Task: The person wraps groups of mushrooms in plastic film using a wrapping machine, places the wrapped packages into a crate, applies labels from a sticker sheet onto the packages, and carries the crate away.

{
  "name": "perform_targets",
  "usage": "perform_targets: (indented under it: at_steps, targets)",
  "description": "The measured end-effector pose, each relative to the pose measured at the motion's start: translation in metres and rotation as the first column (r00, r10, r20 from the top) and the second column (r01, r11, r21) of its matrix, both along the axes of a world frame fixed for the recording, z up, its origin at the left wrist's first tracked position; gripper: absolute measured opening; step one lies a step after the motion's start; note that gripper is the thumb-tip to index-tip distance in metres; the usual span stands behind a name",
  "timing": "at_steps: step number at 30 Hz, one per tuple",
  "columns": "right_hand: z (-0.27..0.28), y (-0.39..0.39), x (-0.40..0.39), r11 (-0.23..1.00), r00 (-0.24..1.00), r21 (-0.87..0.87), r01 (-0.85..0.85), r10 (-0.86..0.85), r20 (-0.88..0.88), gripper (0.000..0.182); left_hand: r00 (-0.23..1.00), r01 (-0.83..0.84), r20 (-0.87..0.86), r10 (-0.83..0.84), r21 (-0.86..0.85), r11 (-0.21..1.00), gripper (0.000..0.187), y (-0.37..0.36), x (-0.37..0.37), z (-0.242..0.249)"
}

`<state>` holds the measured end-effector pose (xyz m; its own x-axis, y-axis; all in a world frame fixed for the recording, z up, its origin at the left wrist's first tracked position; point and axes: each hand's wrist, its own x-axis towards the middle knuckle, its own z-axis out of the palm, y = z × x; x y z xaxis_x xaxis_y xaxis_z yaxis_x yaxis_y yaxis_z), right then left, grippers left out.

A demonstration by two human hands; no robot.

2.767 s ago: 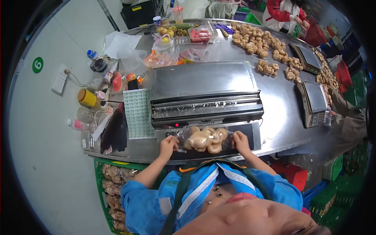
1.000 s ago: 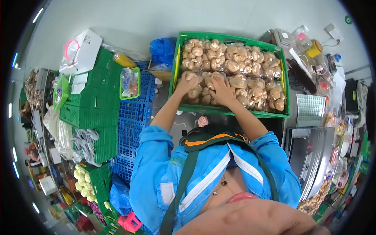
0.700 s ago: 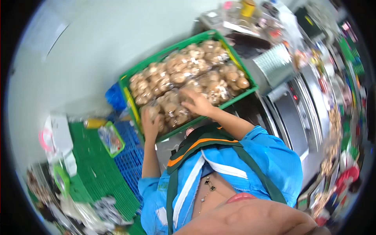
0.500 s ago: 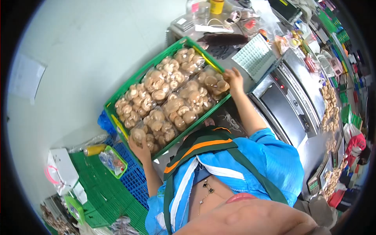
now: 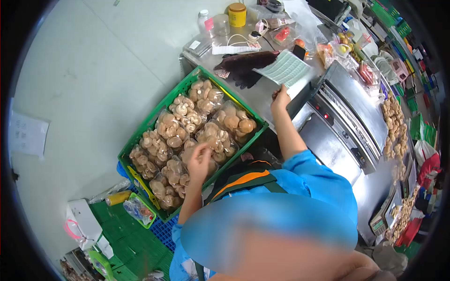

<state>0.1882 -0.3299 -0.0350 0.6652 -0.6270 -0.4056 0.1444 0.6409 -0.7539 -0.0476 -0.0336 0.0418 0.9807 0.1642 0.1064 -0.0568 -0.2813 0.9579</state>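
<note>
A green crate (image 5: 159,104) full of clear bags of brown mushrooms (image 5: 174,129) stands in front of me. My left hand (image 5: 199,160) is over the bags near the crate's front side, fingers loosely apart and a little blurred; I see nothing held in it. Beyond the crate's right corner, my right hand (image 5: 281,97) pinches the near edge of a pale green sheet of labels (image 5: 284,69), which tilts above the metal table. Dark gloves (image 5: 241,77) lie to the left of the sheet.
A metal wrapping machine (image 5: 335,124) with a red light is on my right, with loose mushrooms (image 5: 394,124) beyond it. A yellow jar (image 5: 237,15), cables and food packs crowd the table's far end. Green slatted crates (image 5: 119,229) and a small green basket (image 5: 139,210) are at lower left.
Both hands have left the crate's ends. The left moved over the bags; the right took the label sheet's edge and shifted it left. The crate appears lower and further left in view.
</note>
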Motion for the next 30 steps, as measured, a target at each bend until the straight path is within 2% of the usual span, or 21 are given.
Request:
perform_targets:
  at_steps: [1,3,5,6,7,8,9,10,11,13,14,15,17,18,19,20,21,23,24,27,30]
  targets:
    - [0.012,0.016,-0.01,0.97,0.996,-0.237,-0.043,0.061,0.067,0.022,0.994,0.088,-0.069,-0.09,-0.028,0.996,0.025,-0.018,0.006,0.013]
    - [0.057,0.056,-0.047,0.797,0.956,-0.598,-0.084,0.234,0.177,0.021,0.972,0.11,0.187,-0.145,0.188,0.976,0.04,-0.047,0.023,0.036]
    - [0.032,0.093,-0.068,0.598,0.948,-0.794,-0.106,0.302,0.1,0.021,0.882,0.058,0.406,-0.24,0.412,0.909,0.059,-0.066,0.04,0.07]
    - [0.06,0.105,-0.091,0.442,0.847,-0.834,-0.329,0.529,-0.053,0.02,0.87,0.012,0.437,-0.227,0.442,0.897,0.064,-0.076,0.046,0.083]
    - [0.09,0.118,-0.109,0.233,0.677,-0.831,-0.505,0.704,-0.214,0.02,0.858,-0.035,0.466,-0.216,0.472,0.881,0.069,-0.082,0.053,0.09]
    - [0.069,0.152,-0.113,0.218,0.654,-0.832,-0.511,0.726,-0.211,0.02,0.866,-0.082,0.469,-0.171,0.473,0.877,0.07,-0.082,0.058,0.09]
    - [0.033,0.196,-0.117,0.27,0.832,-0.953,-0.137,0.554,0.038,0.023,0.873,-0.131,0.471,-0.125,0.474,0.871,0.07,-0.077,0.063,0.089]
    - [0.055,0.183,-0.127,0.214,0.687,-0.969,-0.12,0.723,0.075,0.027,0.852,-0.178,0.517,-0.084,0.436,0.882,0.061,-0.066,0.068,0.09]
    - [0.079,0.17,-0.138,0.17,0.494,-0.979,-0.116,0.864,0.092,0.033,0.791,-0.238,0.611,-0.025,0.346,0.908,0.039,-0.05,0.072,0.079]
    - [0.129,0.166,-0.149,-0.078,0.367,-0.997,-0.027,0.927,-0.083,0.028,0.898,-0.194,0.384,0.213,-0.089,0.977,0.02,-0.017,0.057,0.07]
    - [0.125,0.159,-0.155,0.006,0.254,-0.992,-0.126,0.967,-0.026,0.014,0.893,-0.225,0.382,0.236,-0.074,0.972,0.02,-0.002,0.047,0.078]
    - [0.137,0.149,-0.166,0.053,0.319,-0.984,-0.168,0.948,-0.003,0.011,0.895,-0.268,0.372,0.247,0.004,0.963,0.018,0.011,0.037,0.093]
    - [0.161,0.135,-0.166,0.188,0.339,-0.98,0.07,0.919,0.2,0.014,0.88,-0.349,0.37,0.299,0.075,0.934,0.016,0.025,0.024,0.116]
    - [0.174,0.132,-0.162,0.183,0.343,-0.964,0.191,0.908,0.241,0.023,0.858,-0.37,0.388,0.337,0.01,0.929,0.016,0.024,0.016,0.122]
    - [0.193,0.136,-0.16,0.089,0.398,-0.964,0.249,0.898,0.186,0.038,0.838,-0.381,0.401,0.37,-0.055,0.923,0.016,0.021,0.007,0.122]
    - [0.215,0.144,-0.158,0.006,0.441,-0.962,0.274,0.888,0.132,0.05,0.845,-0.325,0.395,0.36,-0.155,0.933,0.016,0.021,0.002,0.119]
    - [0.232,0.152,-0.155,-0.024,0.422,-0.964,0.263,0.902,0.093,0.053,0.84,-0.339,0.394,0.373,-0.154,0.928,0.016,0.022,-0.003,0.116]
    - [0.238,0.163,-0.146,-0.104,0.201,-0.966,0.238,0.978,-0.056,0.05,0.831,-0.34,0.441,0.339,-0.08,0.937,0.014,0.025,-0.014,0.111]
    - [0.236,0.167,-0.148,-0.099,0.191,-0.967,0.235,0.98,-0.053,0.05,0.827,-0.371,0.401,0.393,-0.136,0.919,0.012,0.025,-0.018,0.111]
    - [0.223,0.179,-0.156,-0.15,0.145,-0.977,0.149,0.981,-0.129,0.04,0.818,-0.344,0.416,0.398,-0.201,0.917,0.013,0.035,-0.024,0.104]
    - [0.216,0.185,-0.156,-0.114,0.117,-0.993,-0.014,0.986,-0.115,0.021,0.855,-0.378,0.331,0.4,-0.131,0.916,0.016,0.042,-0.032,0.105]
